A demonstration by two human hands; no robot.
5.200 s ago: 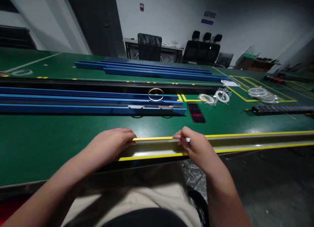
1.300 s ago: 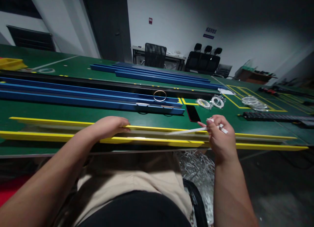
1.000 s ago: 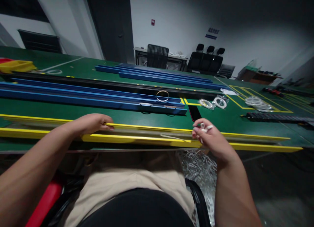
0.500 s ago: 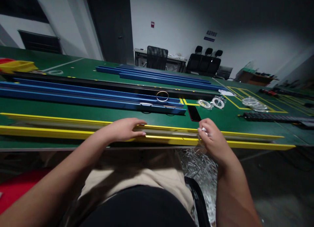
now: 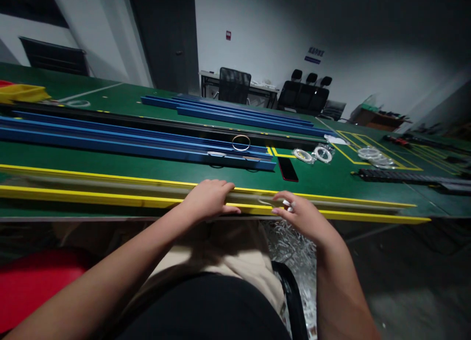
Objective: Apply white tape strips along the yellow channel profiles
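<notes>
A long yellow channel (image 5: 346,215) lies along the table's near edge, with a pale strip inside its groove. My left hand (image 5: 209,198) spans this channel, fingers over the far flange and thumb along the near one. To its right, my right hand (image 5: 303,215) is over the same channel, with a small crumpled white piece (image 5: 288,205) tucked in its curled fingers. Its thumb and index finger are apart, pointing left. Between the two hands a thin whitish curl (image 5: 264,201) shows in the groove; whether it joins the white piece I cannot tell.
Behind the channel lie blue channels (image 5: 147,146), with a tape ring (image 5: 241,143) standing on them, and a long black rail (image 5: 165,125). A phone (image 5: 288,169), wrapped white rolls (image 5: 323,154) and a black slotted strip (image 5: 390,175) are farther right. A yellow bin (image 5: 27,92) sits far left.
My left hand has slid right along the channel. My right hand has moved left, and its thumb and index finger have parted. The view has shifted slightly.
</notes>
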